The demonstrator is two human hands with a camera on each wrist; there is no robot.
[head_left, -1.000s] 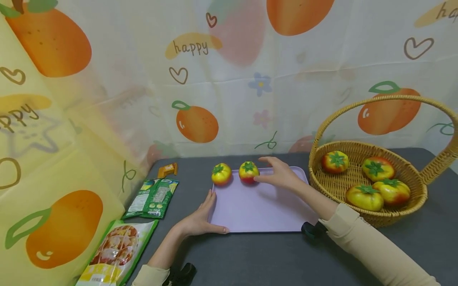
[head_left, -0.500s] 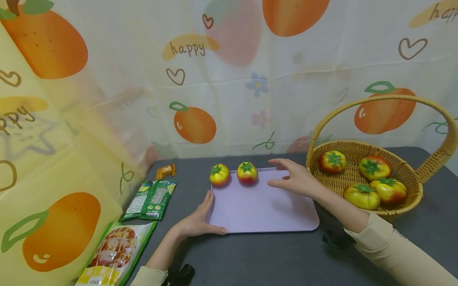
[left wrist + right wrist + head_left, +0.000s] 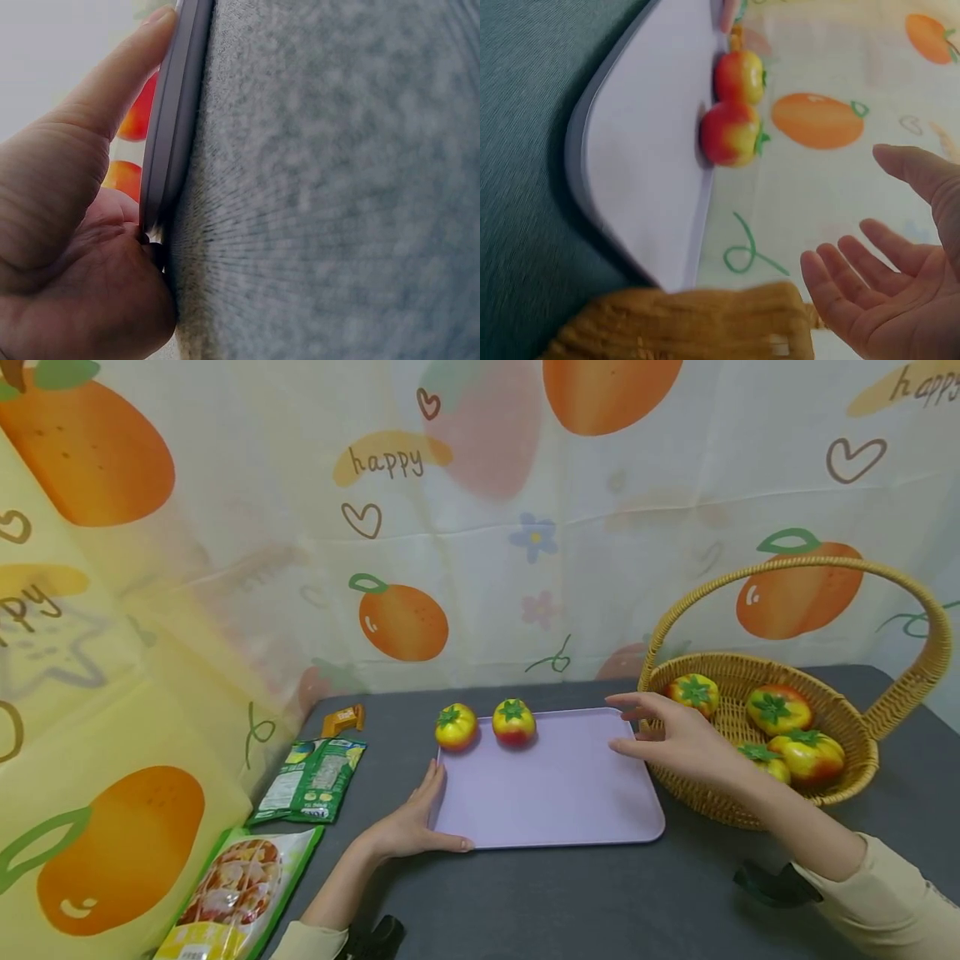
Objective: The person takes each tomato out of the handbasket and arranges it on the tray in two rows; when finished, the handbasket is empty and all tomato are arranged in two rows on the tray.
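Two yellow-and-red tomatoes with green star-shaped tops, the left one (image 3: 456, 727) and the right one (image 3: 513, 723), sit side by side at the far left of a lilac tray (image 3: 555, 793). My left hand (image 3: 408, 822) rests against the tray's near left corner, thumb on the front rim and fingers along the left side. Over the tray's right end hovers my right hand (image 3: 682, 739), fingers spread and holding nothing. Beside it stands a wicker basket (image 3: 862, 752) with several similar tomatoes (image 3: 780, 708), partly hidden by my hand and forearm.
On the left lie a small orange-brown packet (image 3: 343, 720), a green snack bag (image 3: 311, 779) and a larger food bag (image 3: 240, 893). The basket's tall handle (image 3: 795, 562) arches above it. A fruit-printed curtain (image 3: 480, 560) hangs behind the dark table (image 3: 570, 902).
My right hand has moved right, away from the right tomato on the tray, to beside the basket. That tomato stays where it was. My left hand has kept its place at the tray corner.
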